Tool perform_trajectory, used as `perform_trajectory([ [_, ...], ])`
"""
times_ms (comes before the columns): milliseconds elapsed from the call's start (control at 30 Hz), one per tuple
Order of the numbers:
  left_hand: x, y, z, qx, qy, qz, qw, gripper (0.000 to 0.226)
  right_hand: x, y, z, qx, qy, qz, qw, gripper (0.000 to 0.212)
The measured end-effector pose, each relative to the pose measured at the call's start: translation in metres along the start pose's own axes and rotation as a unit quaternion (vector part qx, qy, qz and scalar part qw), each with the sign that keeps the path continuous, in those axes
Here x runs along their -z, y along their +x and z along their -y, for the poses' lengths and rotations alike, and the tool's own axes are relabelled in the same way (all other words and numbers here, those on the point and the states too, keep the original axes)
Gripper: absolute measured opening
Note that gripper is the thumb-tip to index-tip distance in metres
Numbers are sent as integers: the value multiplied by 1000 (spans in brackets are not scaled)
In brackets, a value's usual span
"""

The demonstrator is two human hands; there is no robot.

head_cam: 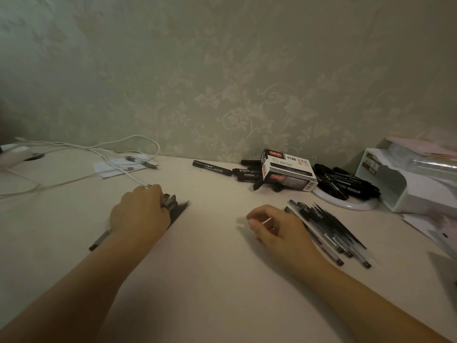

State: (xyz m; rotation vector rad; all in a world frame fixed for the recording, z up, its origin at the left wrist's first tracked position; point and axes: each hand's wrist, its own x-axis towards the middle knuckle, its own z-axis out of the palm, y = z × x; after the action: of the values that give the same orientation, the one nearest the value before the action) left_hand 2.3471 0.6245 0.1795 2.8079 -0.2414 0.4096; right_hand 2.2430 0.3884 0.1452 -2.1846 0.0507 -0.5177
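Nearest me, left hand rests on the bench, fingers curled round a pen bundle, gathering, I judge. Right hand sits half-curled beside loose gel pens; can't tell if it's pinching anything.

Clear plastic pens, matt table

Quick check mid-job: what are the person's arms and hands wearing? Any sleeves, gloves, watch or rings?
Nothing worn shows. The left hand and right hand are bare, without gloves; no ring is plainly visible, though the fingers are blurred. The left forearm and right forearm are bare down to the picture's edge: no sleeve, watch or bracelet.
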Motion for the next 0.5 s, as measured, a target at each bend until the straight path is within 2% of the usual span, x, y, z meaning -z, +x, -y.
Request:
perform_trajectory([
  [67,0,0,-1,-2,2,-6,1000,17,1,0,1,21,-51,-12,998,7],
  [167,-2,0,-4,-22,-12,-39,999,15,9,3,4,47,-188,-40,980,7],
  [333,-11,-9,-19,-120,-103,-83,984,8,33,11,0,-29,-385,-54,921,34],
  [400,-17,-15,-28,-164,-120,-80,976,3,37,9,-4,-67,-418,-34,906,33],
  [500,-24,-21,-37,-209,-151,-47,965,9,36,8,-7,-83,-428,-16,900,28],
])
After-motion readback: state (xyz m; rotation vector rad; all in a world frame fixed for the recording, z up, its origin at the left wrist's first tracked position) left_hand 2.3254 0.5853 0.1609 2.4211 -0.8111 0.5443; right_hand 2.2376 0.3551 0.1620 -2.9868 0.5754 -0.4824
